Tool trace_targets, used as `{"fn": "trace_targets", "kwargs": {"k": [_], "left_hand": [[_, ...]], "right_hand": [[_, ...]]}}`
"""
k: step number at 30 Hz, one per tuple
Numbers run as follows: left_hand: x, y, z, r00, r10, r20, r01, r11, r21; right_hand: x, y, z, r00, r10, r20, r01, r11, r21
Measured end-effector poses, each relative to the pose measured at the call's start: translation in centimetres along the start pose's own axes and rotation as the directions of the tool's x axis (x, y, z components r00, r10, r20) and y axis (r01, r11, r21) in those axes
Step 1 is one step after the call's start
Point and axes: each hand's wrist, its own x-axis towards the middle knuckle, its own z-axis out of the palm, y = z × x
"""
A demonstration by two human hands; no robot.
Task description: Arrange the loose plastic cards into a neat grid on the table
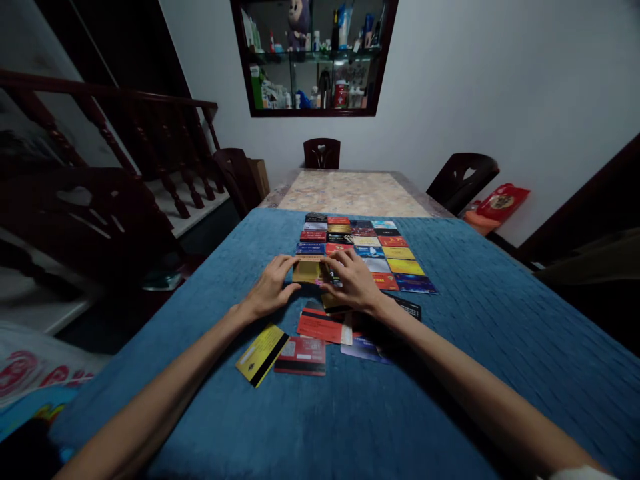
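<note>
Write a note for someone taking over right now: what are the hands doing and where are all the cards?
Left hand: fingers on the gold card, at the near left end of the card grid.
Right hand: on the same card's right edge; grip unclear.
Done: cards lie in neat rows on the blue cloth.
Left: loose cards lie unsorted near the wrists, one yellow, two red, others partly under the right arm.

Both hands, left hand (270,288) and right hand (353,280), on a gold card (307,271) beside the card grid (367,250).
</note>
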Motion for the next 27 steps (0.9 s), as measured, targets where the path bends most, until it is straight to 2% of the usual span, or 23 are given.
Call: {"fn": "trace_targets", "kwargs": {"k": [5,12,19,27], "left_hand": [[0.4,-1.0,0.8,0.993,-0.076,0.093,0.080,0.995,-0.050],[1.0,-1.4,1.3,0.983,-0.104,0.151,0.109,0.994,-0.022],[1.4,-2.1,1.8,0.974,-0.150,0.171,0.151,0.989,0.008],[0.9,-2.5,2.5,0.972,-0.191,0.138,0.193,0.981,-0.002]], "right_hand": [[0.0,0.2,0.9,0.998,0.038,0.052,-0.040,0.998,0.043],[-0.2,0.4,1.7,0.989,0.113,0.097,-0.115,0.993,0.024],[-0.1,0.5,2.3,0.978,0.157,0.138,-0.159,0.987,0.001],[0.1,0.4,2.2,0.972,0.161,0.172,-0.163,0.987,0.001]]}}
